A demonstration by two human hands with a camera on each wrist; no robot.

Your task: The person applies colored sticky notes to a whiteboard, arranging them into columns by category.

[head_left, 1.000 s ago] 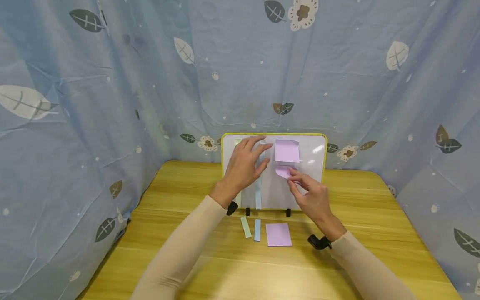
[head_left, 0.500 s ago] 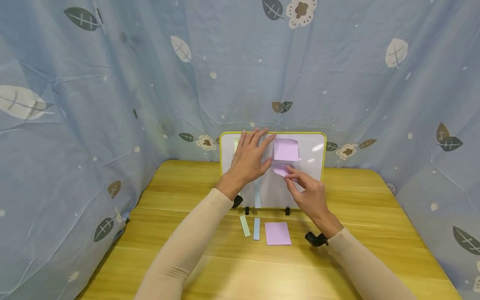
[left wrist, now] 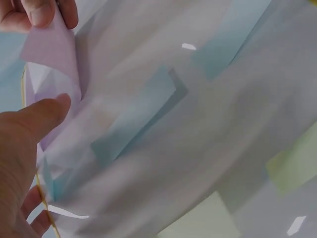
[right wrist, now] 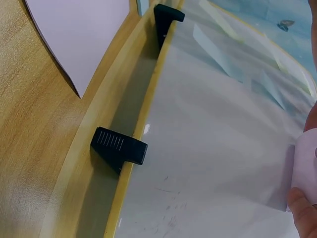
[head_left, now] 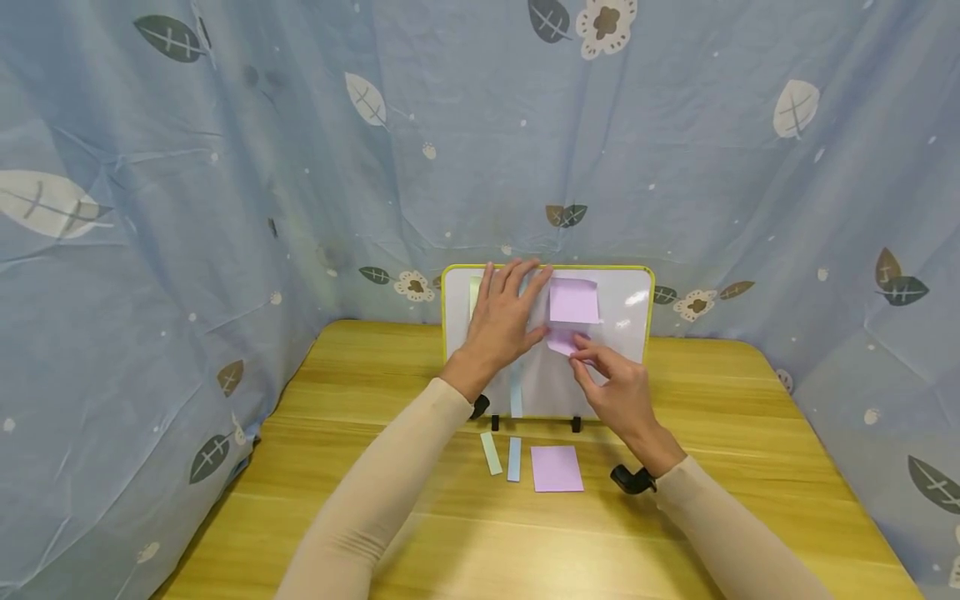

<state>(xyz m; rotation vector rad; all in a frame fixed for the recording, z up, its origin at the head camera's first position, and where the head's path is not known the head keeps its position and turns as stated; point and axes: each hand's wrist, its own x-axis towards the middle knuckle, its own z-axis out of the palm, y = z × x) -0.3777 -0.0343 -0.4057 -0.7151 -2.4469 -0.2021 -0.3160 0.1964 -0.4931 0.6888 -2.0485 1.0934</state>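
My right hand [head_left: 618, 387] pinches the lower edge of a purple sticky note [head_left: 558, 341], which curls away from the whiteboard [head_left: 540, 387]. That note [left wrist: 52, 47] bends between the fingertips in the left wrist view. My left hand [head_left: 501, 321] lies spread over the upper board, fingers straight and fingertips by its top edge. Its thumb [left wrist: 49, 114] points at the curled note, with the tip overlapping the paper. Another purple sticky note [head_left: 573, 301] is stuck just above. Blue strips [left wrist: 136, 116] and pale green strips [left wrist: 292, 166] run down the board, partly hidden by the left hand.
The yellow-framed board stands on black feet [right wrist: 119, 146] on a wooden table [head_left: 637, 550]. Before it lie a green strip [head_left: 491, 453], a blue strip [head_left: 514, 459] and a purple square note [head_left: 557, 468]. A patterned blue curtain [head_left: 480, 167] surrounds the table.
My left hand has moved up and slightly right, spreading flatter over the board with its thumb nearer the lower note. My right hand has shifted slightly left, still pinching the note.
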